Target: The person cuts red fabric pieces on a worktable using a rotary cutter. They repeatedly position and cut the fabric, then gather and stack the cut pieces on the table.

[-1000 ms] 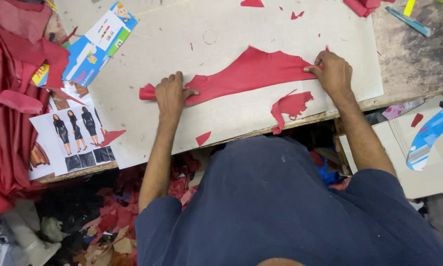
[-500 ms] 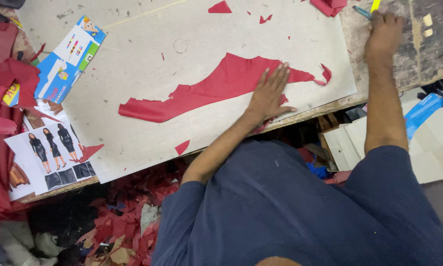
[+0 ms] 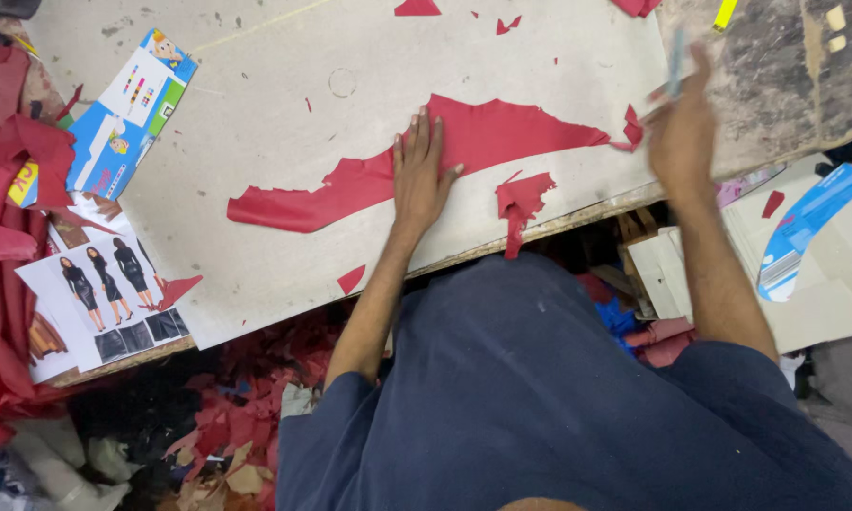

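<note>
A long, irregular piece of red fabric (image 3: 502,132) lies flat on the grey cutting board (image 3: 284,85). My left hand (image 3: 421,175) rests palm down on its middle, fingers spread. My right hand (image 3: 682,137) is raised just past the fabric's right tip, blurred by motion. It grips a slim light-blue stick-like tool (image 3: 677,59) that points away from me; I cannot tell what kind of tool it is.
A red scrap (image 3: 519,203) hangs over the near table edge. A colourful carton (image 3: 128,114) and a sheet with dress pictures (image 3: 104,293) lie at the left beside piled red cloth (image 3: 9,237). Red offcuts (image 3: 227,416) cover the floor. White boards (image 3: 824,274) stand at the right.
My left hand slid from the fabric's left end to its middle. My right hand left the fabric, reached to the far right of the table, and came back holding the slim blue tool.
</note>
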Action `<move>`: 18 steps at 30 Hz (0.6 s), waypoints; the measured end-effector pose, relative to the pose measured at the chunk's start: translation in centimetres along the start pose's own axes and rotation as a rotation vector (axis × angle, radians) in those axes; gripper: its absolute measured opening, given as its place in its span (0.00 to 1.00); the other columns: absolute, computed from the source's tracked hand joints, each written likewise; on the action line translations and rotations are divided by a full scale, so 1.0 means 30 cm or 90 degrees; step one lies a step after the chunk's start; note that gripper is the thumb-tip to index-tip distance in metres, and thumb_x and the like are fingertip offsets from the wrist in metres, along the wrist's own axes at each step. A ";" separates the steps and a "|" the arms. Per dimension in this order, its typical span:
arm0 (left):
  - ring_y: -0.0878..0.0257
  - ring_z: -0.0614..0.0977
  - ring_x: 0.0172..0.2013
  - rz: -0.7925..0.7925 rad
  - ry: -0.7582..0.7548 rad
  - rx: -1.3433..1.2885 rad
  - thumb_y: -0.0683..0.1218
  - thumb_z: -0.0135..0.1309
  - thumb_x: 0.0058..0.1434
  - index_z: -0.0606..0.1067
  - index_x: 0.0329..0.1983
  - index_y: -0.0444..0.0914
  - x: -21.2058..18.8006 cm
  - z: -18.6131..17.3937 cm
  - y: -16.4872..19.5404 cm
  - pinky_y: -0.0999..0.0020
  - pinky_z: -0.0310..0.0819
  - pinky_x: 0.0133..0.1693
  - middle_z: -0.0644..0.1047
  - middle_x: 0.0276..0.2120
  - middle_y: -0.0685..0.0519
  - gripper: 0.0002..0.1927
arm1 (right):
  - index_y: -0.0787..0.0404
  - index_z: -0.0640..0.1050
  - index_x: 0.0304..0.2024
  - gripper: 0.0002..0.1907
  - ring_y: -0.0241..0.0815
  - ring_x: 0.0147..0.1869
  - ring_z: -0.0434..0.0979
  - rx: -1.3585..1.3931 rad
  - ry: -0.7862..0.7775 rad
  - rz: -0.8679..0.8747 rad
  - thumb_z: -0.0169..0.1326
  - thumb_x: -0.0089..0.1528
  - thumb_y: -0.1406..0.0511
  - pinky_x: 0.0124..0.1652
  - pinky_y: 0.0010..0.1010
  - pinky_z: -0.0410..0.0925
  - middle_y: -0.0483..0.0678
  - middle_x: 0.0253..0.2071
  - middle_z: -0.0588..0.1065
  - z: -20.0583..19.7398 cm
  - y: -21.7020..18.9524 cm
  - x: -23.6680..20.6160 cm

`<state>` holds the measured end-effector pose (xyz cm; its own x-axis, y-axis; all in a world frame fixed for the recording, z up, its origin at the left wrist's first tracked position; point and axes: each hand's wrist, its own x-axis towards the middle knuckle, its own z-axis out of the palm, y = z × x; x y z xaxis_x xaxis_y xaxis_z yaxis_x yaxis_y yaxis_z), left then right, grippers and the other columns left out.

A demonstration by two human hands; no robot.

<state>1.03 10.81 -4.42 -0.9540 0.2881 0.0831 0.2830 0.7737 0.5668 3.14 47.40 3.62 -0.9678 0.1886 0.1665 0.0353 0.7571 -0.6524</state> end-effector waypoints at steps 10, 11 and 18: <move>0.44 0.50 0.76 -0.016 0.234 -0.077 0.47 0.58 0.63 0.58 0.74 0.37 0.234 0.182 0.195 0.38 0.35 0.75 0.57 0.73 0.39 0.38 | 0.70 0.50 0.75 0.44 0.69 0.40 0.80 -0.229 -0.158 0.006 0.51 0.58 0.75 0.38 0.54 0.73 0.71 0.52 0.73 0.499 -0.264 -0.132; 0.43 0.49 0.76 -0.031 0.222 -0.075 0.47 0.59 0.62 0.57 0.73 0.36 0.256 0.185 0.206 0.38 0.34 0.74 0.57 0.72 0.38 0.39 | 0.71 0.50 0.74 0.45 0.69 0.39 0.80 -0.253 -0.173 0.013 0.52 0.56 0.75 0.37 0.54 0.73 0.72 0.48 0.73 0.510 -0.253 -0.112; 0.45 0.46 0.77 -0.066 0.275 -0.094 0.49 0.59 0.63 0.49 0.77 0.35 0.292 0.187 0.233 0.41 0.33 0.77 0.52 0.75 0.40 0.45 | 0.73 0.47 0.76 0.40 0.66 0.38 0.81 -0.320 -0.235 0.015 0.48 0.65 0.72 0.38 0.54 0.74 0.68 0.37 0.76 0.446 -0.273 -0.319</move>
<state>-4.79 21.90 -4.33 -0.9394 -0.0716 0.3353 0.1967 0.6885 0.6981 8.79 31.03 -2.53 -0.9845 0.0480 -0.1687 0.0836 0.9740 -0.2107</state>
